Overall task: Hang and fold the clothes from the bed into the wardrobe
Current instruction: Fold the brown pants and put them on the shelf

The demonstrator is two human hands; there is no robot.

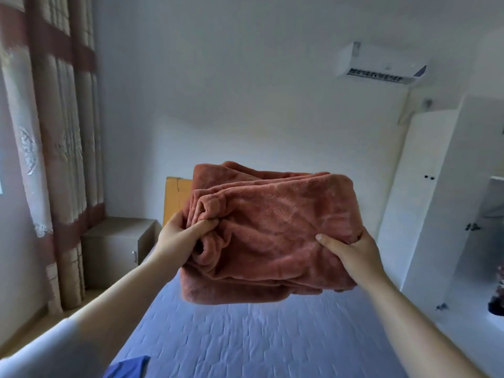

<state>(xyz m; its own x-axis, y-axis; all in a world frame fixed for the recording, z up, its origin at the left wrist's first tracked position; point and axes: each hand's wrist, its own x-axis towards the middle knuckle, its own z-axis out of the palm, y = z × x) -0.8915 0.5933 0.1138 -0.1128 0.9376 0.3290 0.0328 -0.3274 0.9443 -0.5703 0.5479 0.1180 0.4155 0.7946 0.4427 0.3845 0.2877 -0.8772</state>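
**Q:** What is shown, and where is the task's thing?

**A:** Head view. A folded rust-orange plush fleece bundle is held in the air above the bed with the blue quilted cover, clear of the mattress. The tall white wardrobe stands to the right, well apart from the bundle. A crumpled blue garment lies at the bed's near edge.

**Q:** State of the hands?

**A:** The left hand pinches a gathered fold at the bundle's left side, thumb on top. The right hand grips the right side with its thumb pressed onto the near face. Its fingers are hidden behind the cloth.

**Q:** How will the bundle handle?

**A:** By judgement it is soft, thick and limp, with modest weight. It is neither slippery nor fragile. The layers lie loose and sag along the lower edge, so a one-sided hold would likely let the folds open. The best hold is at both sides, clamping through every layer, or with palms beneath.

**Q:** Any brand, label or writing?

**A:** None shows on the bundle. The white wall-mounted air conditioner bears a small mark, too small to read.
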